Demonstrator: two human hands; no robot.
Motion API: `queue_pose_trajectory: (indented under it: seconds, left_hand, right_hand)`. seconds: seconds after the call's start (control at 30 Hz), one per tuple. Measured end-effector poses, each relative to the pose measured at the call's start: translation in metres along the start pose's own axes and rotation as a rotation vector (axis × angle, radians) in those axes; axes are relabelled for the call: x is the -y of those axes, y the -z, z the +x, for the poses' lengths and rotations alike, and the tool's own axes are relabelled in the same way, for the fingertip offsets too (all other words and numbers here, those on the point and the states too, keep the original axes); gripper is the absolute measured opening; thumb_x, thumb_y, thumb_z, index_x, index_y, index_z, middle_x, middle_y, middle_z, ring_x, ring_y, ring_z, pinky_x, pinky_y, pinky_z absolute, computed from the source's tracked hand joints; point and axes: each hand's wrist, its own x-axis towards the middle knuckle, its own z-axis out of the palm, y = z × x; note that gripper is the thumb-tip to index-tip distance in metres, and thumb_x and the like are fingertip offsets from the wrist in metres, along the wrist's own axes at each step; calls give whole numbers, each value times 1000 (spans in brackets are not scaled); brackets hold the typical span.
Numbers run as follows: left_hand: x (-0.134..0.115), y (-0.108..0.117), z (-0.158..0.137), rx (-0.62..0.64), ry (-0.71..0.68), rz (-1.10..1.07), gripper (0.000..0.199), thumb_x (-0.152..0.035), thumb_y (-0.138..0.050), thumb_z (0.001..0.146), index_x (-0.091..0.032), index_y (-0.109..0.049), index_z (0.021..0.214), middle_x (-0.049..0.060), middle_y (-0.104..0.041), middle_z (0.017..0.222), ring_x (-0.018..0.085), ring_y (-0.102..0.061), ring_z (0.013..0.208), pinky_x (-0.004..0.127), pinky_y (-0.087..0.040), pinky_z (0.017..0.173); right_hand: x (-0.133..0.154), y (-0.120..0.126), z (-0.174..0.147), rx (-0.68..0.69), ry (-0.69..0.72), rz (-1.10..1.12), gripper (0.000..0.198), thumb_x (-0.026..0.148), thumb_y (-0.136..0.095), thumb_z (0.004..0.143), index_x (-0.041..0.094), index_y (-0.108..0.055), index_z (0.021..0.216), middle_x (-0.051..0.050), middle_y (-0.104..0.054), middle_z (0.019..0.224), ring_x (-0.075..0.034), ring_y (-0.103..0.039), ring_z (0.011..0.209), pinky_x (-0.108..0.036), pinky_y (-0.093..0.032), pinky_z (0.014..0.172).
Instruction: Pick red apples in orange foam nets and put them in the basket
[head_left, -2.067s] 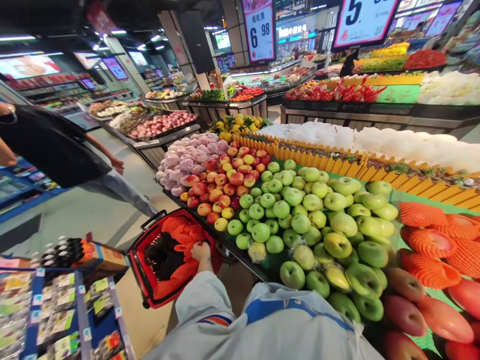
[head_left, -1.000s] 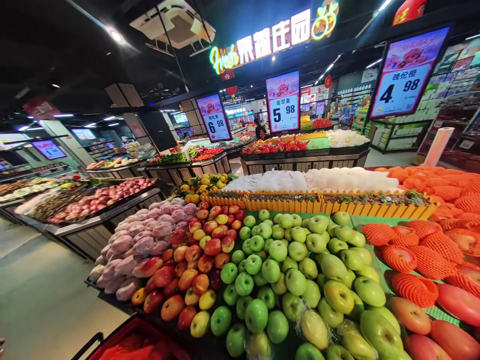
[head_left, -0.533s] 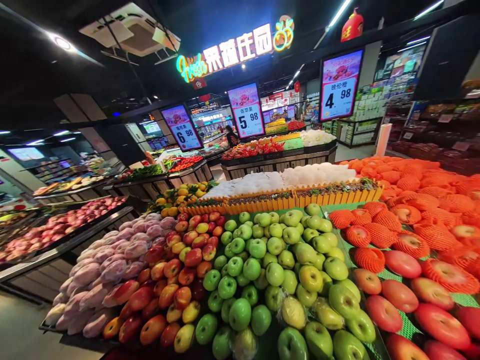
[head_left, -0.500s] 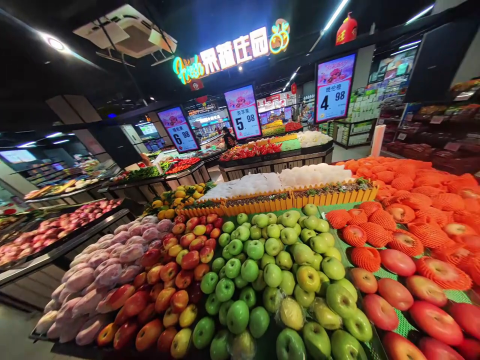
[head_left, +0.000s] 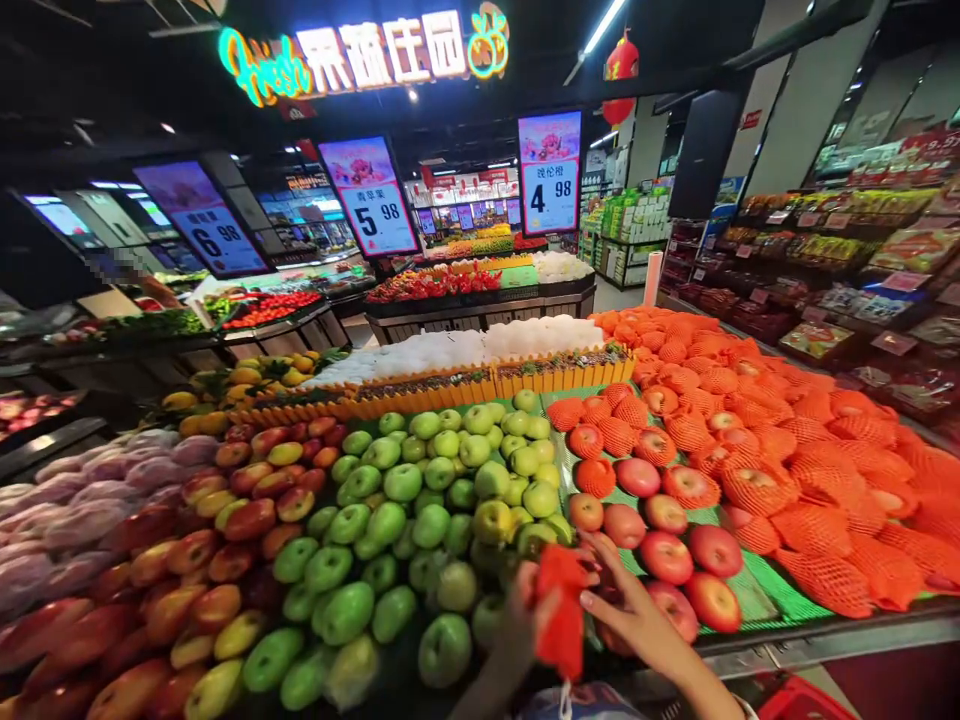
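Observation:
Low in the head view, both my hands meet in front of the fruit stand. Together, my left hand [head_left: 516, 628] and my right hand [head_left: 636, 612] hold an orange-red foam net sleeve [head_left: 559, 612], fingers pinching its two sides. The left hand is blurred. Just behind the hands lie bare red apples [head_left: 666, 552] on green matting. The green apples [head_left: 420, 500] are heaped to the left of them. Apples wrapped in orange nets [head_left: 757, 460] cover the right part of the stand.
Red-yellow apples [head_left: 225, 520] and pink-netted fruit [head_left: 75, 500] fill the stand's left side. A yellow picket divider [head_left: 450, 392] runs behind the apples. The corner of a red basket [head_left: 796, 702] shows at the bottom right. Price signs [head_left: 371, 200] hang above; shelves [head_left: 840, 260] line the right.
The view swung right along the stand. My hands, out of sight a moment ago, came up together holding the net sleeve. The red basket, earlier at my left, now shows at the bottom right.

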Motion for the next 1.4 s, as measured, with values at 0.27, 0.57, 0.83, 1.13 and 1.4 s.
queue_pose_trajectory:
  seconds: [0.27,0.57,0.83,1.13,1.4]
  left_hand:
    - [35,-138,-16,273,-22,-98,64,-47,-83,65,-14,-51,108,14,-59,109,23,-55,100,37,-42,93]
    - [17,-149,-8,-155,-34,-236,57,-64,-71,83,-16,-47,105,7,-56,100,18,-53,92,31,-44,85]
    - [6,-140,5,-52,13,-210,52,-58,-74,78,-12,-58,95,5,-58,87,16,-50,81,30,-42,77]
    - [-8,-121,20,-114,110,-145,64,-75,-63,79,-13,-63,95,10,-65,95,21,-56,88,33,-46,79]
    - [-9,-107,43,-167,49,-327,28,-36,-77,71,-15,-72,89,6,-74,95,23,-65,91,36,-51,89]
  right_hand:
    - [-53,107,-63,-36,-129,-14,60,71,-72,84,14,-72,101,-15,-72,105,-29,-66,101,-43,-50,97]
    - [-27,133,-53,-78,-136,234,55,59,-89,72,13,-68,94,-3,-67,81,-13,-58,74,-27,-47,73]
    - [-10,128,-49,-2,-149,330,48,55,-86,75,13,-68,90,-3,-63,83,-13,-54,77,-26,-40,73]
    - [-27,100,-35,-307,-209,423,30,35,-77,57,17,-57,71,2,-47,70,-13,-37,69,-26,-27,66]
    - [-9,90,-26,65,-301,607,46,42,-91,62,14,-67,89,-6,-66,92,-16,-59,80,-27,-46,74]
